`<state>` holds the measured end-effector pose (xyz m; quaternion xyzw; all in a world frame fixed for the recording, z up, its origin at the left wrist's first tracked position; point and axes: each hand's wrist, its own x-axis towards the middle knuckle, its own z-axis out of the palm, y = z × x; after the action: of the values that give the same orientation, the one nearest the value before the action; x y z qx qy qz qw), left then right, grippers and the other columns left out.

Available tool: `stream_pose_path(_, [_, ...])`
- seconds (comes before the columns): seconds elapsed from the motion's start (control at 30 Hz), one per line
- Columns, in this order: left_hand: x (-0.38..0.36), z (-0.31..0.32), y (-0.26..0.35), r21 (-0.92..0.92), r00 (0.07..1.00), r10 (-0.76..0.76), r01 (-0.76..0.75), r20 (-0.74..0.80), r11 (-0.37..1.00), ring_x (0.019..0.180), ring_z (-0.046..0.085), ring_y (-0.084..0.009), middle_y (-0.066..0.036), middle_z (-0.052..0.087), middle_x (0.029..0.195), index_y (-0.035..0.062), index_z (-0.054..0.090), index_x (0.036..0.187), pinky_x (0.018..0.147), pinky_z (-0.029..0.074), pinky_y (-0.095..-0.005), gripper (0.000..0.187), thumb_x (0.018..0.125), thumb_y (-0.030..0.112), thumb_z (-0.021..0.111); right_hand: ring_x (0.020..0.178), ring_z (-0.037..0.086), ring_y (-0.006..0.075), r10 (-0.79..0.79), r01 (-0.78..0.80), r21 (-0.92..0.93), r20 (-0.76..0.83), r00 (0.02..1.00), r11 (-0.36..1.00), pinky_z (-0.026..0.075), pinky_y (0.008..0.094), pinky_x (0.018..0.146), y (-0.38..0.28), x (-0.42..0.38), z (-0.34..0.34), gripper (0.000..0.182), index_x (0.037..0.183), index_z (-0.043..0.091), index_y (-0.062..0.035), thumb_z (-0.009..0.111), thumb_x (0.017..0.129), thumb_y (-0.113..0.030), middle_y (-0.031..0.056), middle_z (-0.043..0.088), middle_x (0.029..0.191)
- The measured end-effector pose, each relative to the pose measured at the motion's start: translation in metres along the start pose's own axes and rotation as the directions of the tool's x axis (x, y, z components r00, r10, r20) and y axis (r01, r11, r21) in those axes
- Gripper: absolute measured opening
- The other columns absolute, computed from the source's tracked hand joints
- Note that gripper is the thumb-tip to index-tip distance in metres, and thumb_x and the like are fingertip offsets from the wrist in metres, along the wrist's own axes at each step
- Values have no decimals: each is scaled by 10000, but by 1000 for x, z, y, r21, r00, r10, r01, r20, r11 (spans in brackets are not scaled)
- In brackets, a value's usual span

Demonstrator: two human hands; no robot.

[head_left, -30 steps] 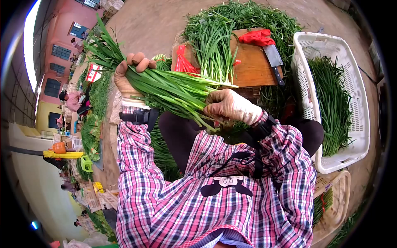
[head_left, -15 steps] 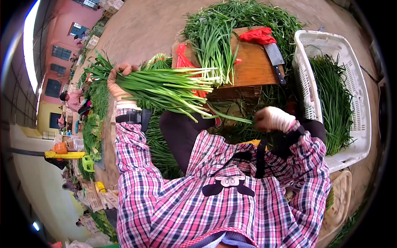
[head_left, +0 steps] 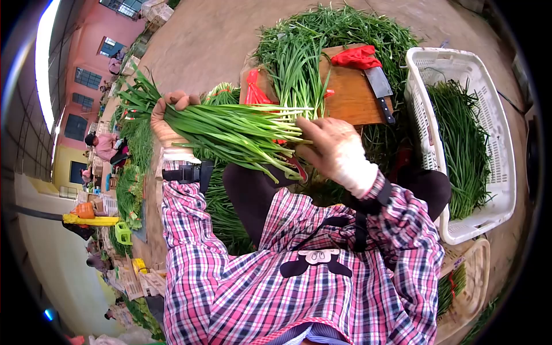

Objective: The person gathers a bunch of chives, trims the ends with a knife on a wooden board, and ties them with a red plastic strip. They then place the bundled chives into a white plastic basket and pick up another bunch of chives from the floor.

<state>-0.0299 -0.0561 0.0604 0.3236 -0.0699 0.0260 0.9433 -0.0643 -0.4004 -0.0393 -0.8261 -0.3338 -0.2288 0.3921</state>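
Nearest to the camera, the right hand [head_left: 336, 148] is at the pale root end of the bunch of green chives [head_left: 230, 129]; its fingers touch the stalk ends there, but I cannot tell if they really close on them. The bunch lies almost horizontal above the person's dark knees, and the leafy tips point away to the left. The left hand [head_left: 168, 118] is clenched around the bunch close to that leafy end, so the chives stretch between the two hands. Behind the bunch stands a wooden chopping board [head_left: 353, 95] with loose chives on it, and a cleaver [head_left: 382, 89] with a red cloth [head_left: 356, 56] on its far end. Right of the board, a white plastic crate [head_left: 428, 135] holds more chives.
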Motion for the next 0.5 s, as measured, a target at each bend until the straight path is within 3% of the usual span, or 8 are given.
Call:
stream_pose_path(0.07, [0, 9, -6, 18, 1000, -7, 7, 0, 1000, 670, 500, -169, -13, 544, 872, 59, 553, 836, 977, 447, -431, 151, 828, 171, 653, 804, 599, 301, -15, 16, -32, 56, 998, 999, 472, 425, 722, -8, 14, 14, 619, 1293, 518, -47, 753, 763, -266, 116, 604, 855])
stream_pose_path(0.1, [1, 14, -10, 26, 1000, -14, 14, 5, 1000, 670, 501, -171, -17, 549, 870, 58, 557, 832, 969, 450, -430, 152, 828, 177, 653, 758, 599, 310, -43, 42, -24, -28, 999, 999, 470, 433, 695, -9, 17, 26, 528, 1229, 549, -61, 728, 789, -290, 118, 604, 801])
stream_pose_path(0.17, [3, 19, -13, 33, 999, -31, 31, 5, 999, 682, 526, -208, -36, 581, 868, 61, 573, 822, 948, 452, -438, 153, 820, 191, 653, 696, 602, 328, 8, 6, -106, 138, 990, 994, 467, 447, 659, -15, 26, 36, 364, 1073, 578, -77, 698, 815, -303, 117, 597, 719])
stream_pose_path(0.2, [4, 19, -10, 34, 999, -40, 40, -2, 999, 694, 552, -243, -50, 608, 868, 66, 583, 815, 934, 452, -445, 152, 812, 200, 653, 635, 598, 337, 21, -4, -125, 135, 991, 992, 462, 457, 617, -10, 23, 48, 247, 871, 556, -92, 676, 830, -304, 107, 583, 645])
stream_pose_path(0.33, [7, 5, 15, 185, 995, 48, -32, -83, 982, 795, 613, -322, -90, 663, 847, 69, 629, 784, 875, 490, -480, 176, 837, 237, 634, 609, 603, 319, 42, -35, -58, 135, 990, 998, 460, 460, 590, 17, -13, 46, 258, 746, 530, -89, 669, 841, -286, 93, 570, 603])
stream_pose_path(0.37, [6, 4, 21, 251, 990, 99, -72, -98, 965, 813, 620, -327, -93, 667, 845, 70, 635, 783, 866, 497, -486, 185, 844, 244, 630, 583, 603, 320, 49, -46, -20, 181, 982, 999, 461, 460, 575, 28, -26, 38, 244, 764, 540, -91, 666, 846, -284, 98, 569, 584])
stream_pose_path(0.43, [6, -14, 39, 140, 1000, 25, -23, -11, 990, 900, 618, -331, -97, 665, 826, 57, 634, 822, 872, 501, -504, 213, 854, 268, 626, 569, 616, 328, 73, -49, -83, 311, 948, 995, 478, 464, 560, 64, -70, 37, 200, 799, 591, -103, 646, 847, -290, 114, 597, 584])
stream_pose_path(0.5, [1, -13, 45, 57, 999, 19, -18, -27, 998, 928, 611, -328, -100, 662, 806, 46, 628, 835, 878, 498, -508, 228, 858, 272, 622, 706, 675, 320, 218, -89, -246, 566, 795, 965, 527, 420, 672, 75, -91, 20, 171, 975, 661, -106, 631, 839, -204, 132, 659, 683])
